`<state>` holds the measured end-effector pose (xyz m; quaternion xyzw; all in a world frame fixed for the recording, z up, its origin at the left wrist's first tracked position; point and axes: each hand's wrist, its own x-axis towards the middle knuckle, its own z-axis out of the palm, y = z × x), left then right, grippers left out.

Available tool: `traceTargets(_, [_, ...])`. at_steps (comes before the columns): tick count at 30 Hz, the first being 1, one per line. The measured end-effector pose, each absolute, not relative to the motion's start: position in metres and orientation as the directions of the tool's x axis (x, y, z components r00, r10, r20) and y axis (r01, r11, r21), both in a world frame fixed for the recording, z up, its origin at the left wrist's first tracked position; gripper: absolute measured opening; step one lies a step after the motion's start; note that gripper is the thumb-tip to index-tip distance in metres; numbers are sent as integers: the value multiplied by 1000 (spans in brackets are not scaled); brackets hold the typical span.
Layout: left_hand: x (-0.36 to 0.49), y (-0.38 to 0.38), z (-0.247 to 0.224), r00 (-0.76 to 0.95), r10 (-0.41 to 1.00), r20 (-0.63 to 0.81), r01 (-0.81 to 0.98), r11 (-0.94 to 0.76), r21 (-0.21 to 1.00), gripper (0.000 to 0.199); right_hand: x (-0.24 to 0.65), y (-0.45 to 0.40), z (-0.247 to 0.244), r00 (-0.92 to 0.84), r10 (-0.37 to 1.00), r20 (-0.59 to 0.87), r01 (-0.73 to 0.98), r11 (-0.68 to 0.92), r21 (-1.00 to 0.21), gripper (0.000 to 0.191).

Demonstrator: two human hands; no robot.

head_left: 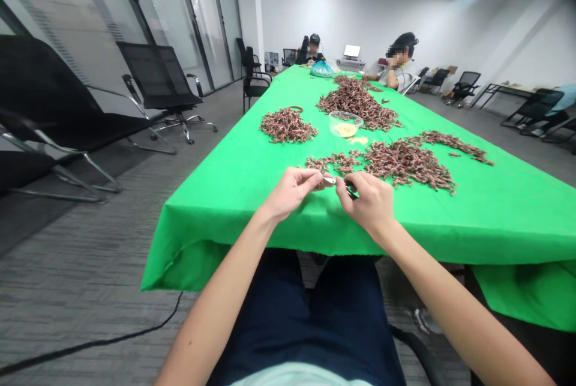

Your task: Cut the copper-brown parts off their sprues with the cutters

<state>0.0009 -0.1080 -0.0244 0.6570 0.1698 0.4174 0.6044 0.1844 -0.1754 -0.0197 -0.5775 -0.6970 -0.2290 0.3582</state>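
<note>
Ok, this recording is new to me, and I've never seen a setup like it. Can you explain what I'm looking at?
There's no robot, just a person's bare hands, seen by a camera worn on the head, looking forward and down. A green cloth covers the long table. On it lie several heaps of small brown pieces and a clear tub with pale bits inside; more spilled beside it. The right hand holds a small tool with a bright tip, which meets the left hand's fingertips; what those pinch is too small to tell. Other people sit farther away.
</note>
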Motion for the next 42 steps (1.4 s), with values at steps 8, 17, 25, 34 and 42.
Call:
traceTargets(8, [-1, -111, -16, 623, 667, 409, -240, -334, 911, 29, 180, -187, 9, 147, 983, 107, 579, 2, -815, 60])
traceTargets(17, [1, -111, -20, 621, 708, 336, -288, -193, 938, 35, 184, -189, 2, 167, 794, 585, 840, 196, -505, 44])
traceTargets(25, [0, -110, -22, 609, 723, 326, -314, -158, 936, 37, 190, -183, -19, -262, 481, 836, 963, 191, 192, 23])
traceTargets(34, [-1, -110, -21, 621, 723, 303, -321, -118, 940, 37, 189, -184, -21, -318, 445, 837, 948, 155, 277, 16])
traceTargets(42, [-2, -110, -23, 623, 728, 286, -324, -92, 941, 34, 188, -184, -22, -305, 414, 857, 952, 145, 269, 18])
